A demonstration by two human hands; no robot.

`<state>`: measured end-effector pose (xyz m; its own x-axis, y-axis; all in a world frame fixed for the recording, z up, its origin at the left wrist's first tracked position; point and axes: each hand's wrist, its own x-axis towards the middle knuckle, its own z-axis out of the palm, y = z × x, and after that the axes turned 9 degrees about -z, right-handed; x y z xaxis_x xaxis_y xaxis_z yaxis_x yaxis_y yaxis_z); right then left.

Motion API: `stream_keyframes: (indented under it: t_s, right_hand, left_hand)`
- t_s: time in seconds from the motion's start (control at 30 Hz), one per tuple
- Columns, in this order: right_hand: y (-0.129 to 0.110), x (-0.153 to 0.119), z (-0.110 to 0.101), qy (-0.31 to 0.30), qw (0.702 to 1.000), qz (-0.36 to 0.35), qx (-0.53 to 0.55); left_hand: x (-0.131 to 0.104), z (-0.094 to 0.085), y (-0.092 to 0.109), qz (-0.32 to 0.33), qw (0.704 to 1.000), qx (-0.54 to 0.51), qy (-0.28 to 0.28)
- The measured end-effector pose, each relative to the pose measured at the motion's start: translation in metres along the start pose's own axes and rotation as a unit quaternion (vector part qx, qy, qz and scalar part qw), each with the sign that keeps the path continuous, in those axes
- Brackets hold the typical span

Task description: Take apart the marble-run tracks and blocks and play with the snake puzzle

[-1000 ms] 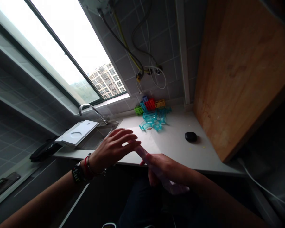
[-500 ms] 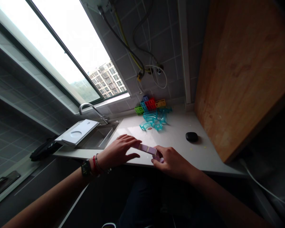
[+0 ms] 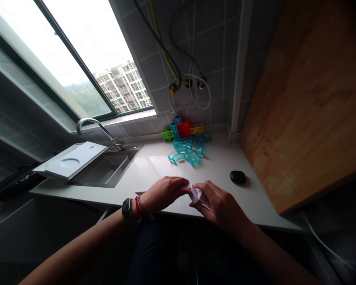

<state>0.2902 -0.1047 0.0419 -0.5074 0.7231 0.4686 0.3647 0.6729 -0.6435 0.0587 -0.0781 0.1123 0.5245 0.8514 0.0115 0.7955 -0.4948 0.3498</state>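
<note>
Both hands are on a lilac segmented snake puzzle (image 3: 195,194) with pale edges between its pieces, held just above the front of the counter. My left hand (image 3: 167,193) is closed around its middle, fingertips near the bend, and hides much of it. A pointed lilac end shows to the left, behind the wrist. My right hand (image 3: 222,202) pinches the bent right end between thumb and fingers; part of that end is covered by the fingers.
Clear teal plastic track pieces (image 3: 182,146) lie at the back of the white counter (image 3: 154,166), by red (image 3: 184,128) and green blocks (image 3: 167,135). A black oval case (image 3: 237,177) sits to the right, near a wooden panel (image 3: 308,107). At left are a sink (image 3: 106,170), faucet (image 3: 96,122) and white box (image 3: 77,160).
My left hand has moved right along the puzzle and closed on it, near my right hand. The puzzle's visible part is angled differently. The view has shifted slightly.
</note>
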Motion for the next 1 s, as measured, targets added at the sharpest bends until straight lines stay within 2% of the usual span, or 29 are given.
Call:
stream_keyframes:
  t_s: [0.1,0.17,0.23,0.27,0.33,0.4,0.47,0.6,0.73,0.83,0.9,1.0]
  right_hand:
    - [0.002,-0.002,0.004,0.010,0.999,-0.027,-0.023]
    - [0.002,0.001,-0.003,0.018,0.999,-0.017,0.020]
    - [0.002,0.009,-0.016,-0.004,0.994,0.025,0.108]
    - [0.002,0.015,-0.023,-0.035,0.984,0.057,0.168]
    - [0.005,0.028,-0.034,-0.104,0.940,0.125,0.300]
    - [0.012,0.042,-0.036,-0.123,0.893,0.175,0.396]
    - [0.022,0.055,-0.027,-0.083,0.876,0.197,0.433]
    - [0.043,0.076,0.004,0.004,0.895,0.219,0.388]
    - [0.053,0.091,0.029,0.017,0.896,0.268,0.354]
    - [0.055,0.104,0.041,0.043,0.890,0.288,0.350]
    - [0.056,0.111,0.049,0.073,0.874,0.296,0.379]
    - [0.053,0.116,0.059,0.083,0.820,0.317,0.469]
  left_hand:
    - [0.003,0.001,-0.004,0.023,0.999,-0.020,0.020]
    - [0.006,-0.004,-0.006,0.052,0.997,-0.025,0.042]
    - [0.010,-0.011,-0.009,0.096,0.993,-0.045,0.052]
    - [0.012,-0.014,-0.012,0.119,0.990,-0.057,0.049]
    - [0.017,-0.017,-0.020,0.151,0.985,-0.077,0.044]
    - [0.019,-0.017,-0.030,0.145,0.984,-0.087,0.060]
    - [0.019,-0.014,-0.043,0.113,0.985,-0.087,0.095]
    - [0.019,-0.010,-0.075,0.067,0.986,-0.064,0.139]
    - [0.025,-0.002,-0.106,0.046,0.987,-0.073,0.139]
    - [0.031,0.010,-0.120,0.039,0.976,-0.100,0.188]
    - [0.034,0.018,-0.125,0.046,0.961,-0.099,0.252]
    - [0.040,0.026,-0.125,0.051,0.941,-0.092,0.321]
